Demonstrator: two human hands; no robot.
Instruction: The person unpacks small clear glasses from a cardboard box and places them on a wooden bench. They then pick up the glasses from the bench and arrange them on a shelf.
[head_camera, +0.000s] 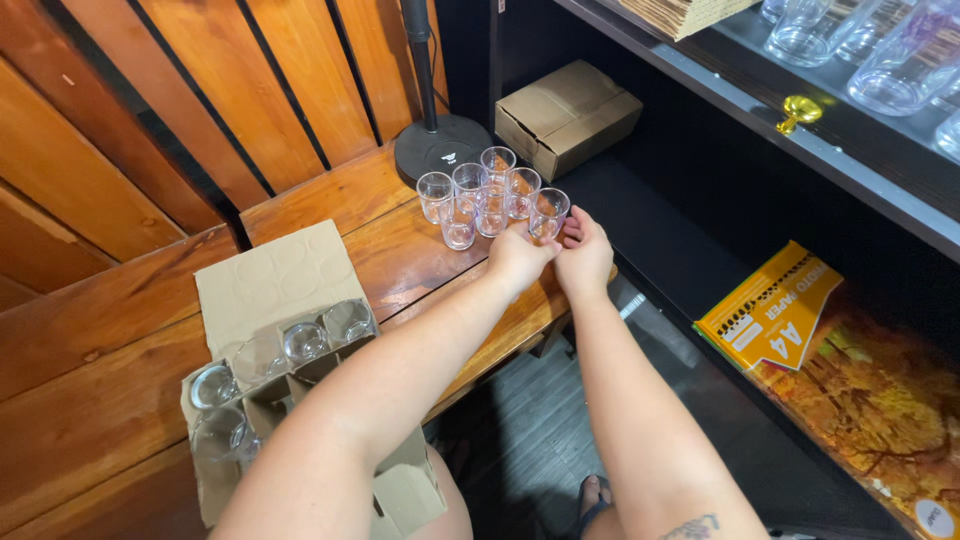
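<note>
Both forearms reach from the lower edge of the view to a cluster of small clear glasses (487, 195) standing upright on the wooden table (120, 340). Left hand (518, 258): fingers curled, fingertips touching the glass (547, 214) at the cluster's near right corner. Right hand (585, 255): fingers loosely bent, just beside the same glass; whether it grips cannot be told. Behind the cluster stands a black round stand base (440, 145), with a closed cardboard box (567, 115) beside that. Well apart from the cluster, toward the camera, an open carton (285, 345) with cardboard dividers holds more glasses.
</note>
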